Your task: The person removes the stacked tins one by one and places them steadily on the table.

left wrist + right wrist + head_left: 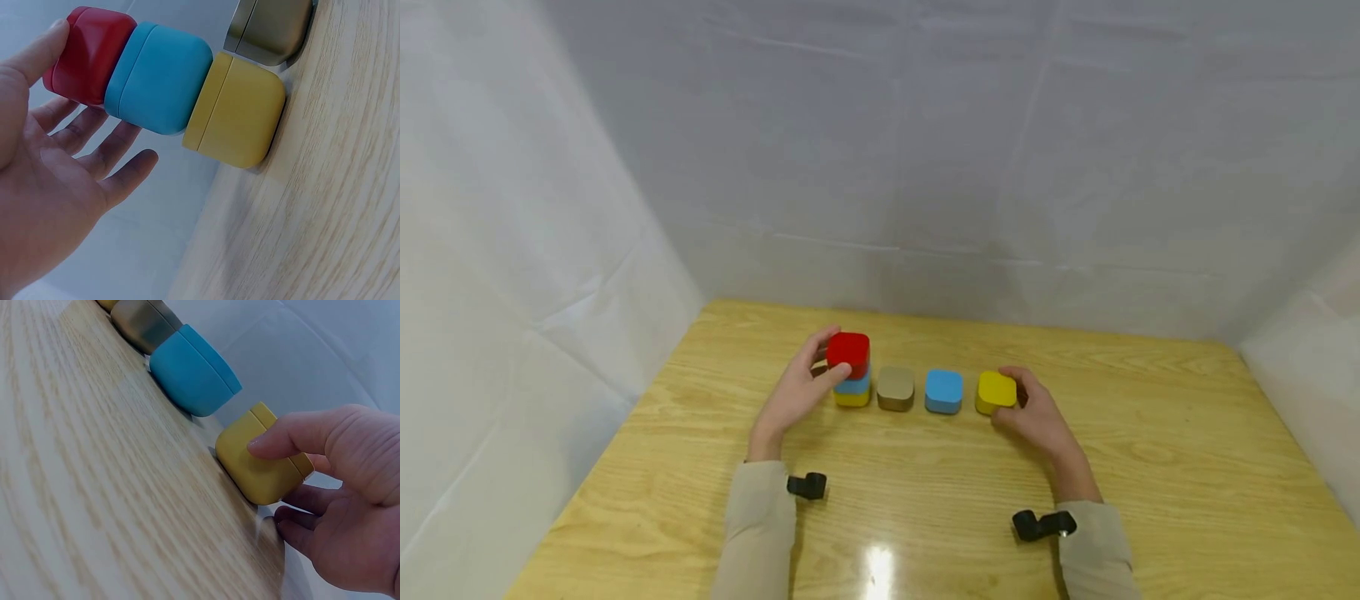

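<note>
Nearest the person, two sleeves (760,525) lie on the wooden table (925,517), each with a small black camera mount (807,485) at the wrist.

Further out, the right hand (1037,417) pinches the single yellow block (996,392) at the right end of the row, thumb on its near face and fingers behind it; the block rests on the table. The left hand (797,392) is at the stack (852,371): its thumb touches the red block (848,350), while the wrist view shows the fingers (94,134) straight and spread alongside, not closed round it.

By my reading, the stacking is partly done. Three blocks stand piled at the left end: a yellow base (234,119), a blue one (159,78) on it, and the red on top, sitting slightly askew. Three remain in a row to the right, near one another but apart: a tan block (896,388), a second blue block (943,392) and the yellow one in hand.

All are rounded, matte cubes with a seam round the middle. Behind them rises a white cloth backdrop (925,167).
</note>
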